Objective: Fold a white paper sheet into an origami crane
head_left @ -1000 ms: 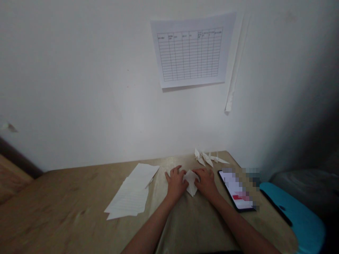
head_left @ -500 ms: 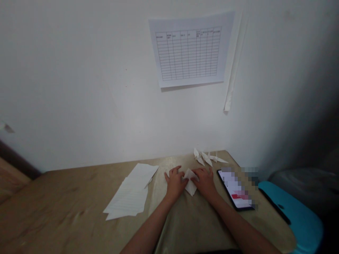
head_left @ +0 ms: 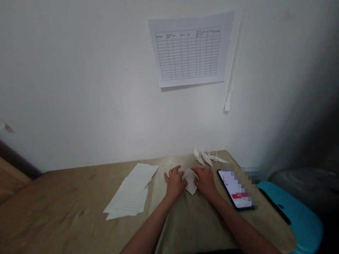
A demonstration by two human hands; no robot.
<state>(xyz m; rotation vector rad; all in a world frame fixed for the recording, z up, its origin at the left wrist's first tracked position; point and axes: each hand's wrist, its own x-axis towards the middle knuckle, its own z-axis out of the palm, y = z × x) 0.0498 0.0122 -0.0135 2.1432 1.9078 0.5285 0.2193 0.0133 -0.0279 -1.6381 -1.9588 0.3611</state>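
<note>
My left grip is nearly closed, thumb and index on the left edge of a small folded paper, other fingers loosely fanned; my right grip roughly mirrors it, thumb on the right edge, index up by the far corner; the paper sits between the two at the counter, one point facing me; can't tell if its underside is touching down.

For folds this small I'd go easy on the thumbs; match the side edges first, then press, working from the far corner toward me; the near point looks slightly split, so imo worth checking those layers are even; pull both sides apart too hard and thin paper probably wrinkles or tears; elbow room's ok, with loose sheets off left, phone right, and finished-looking folded shapes beyond my right grip.
</note>
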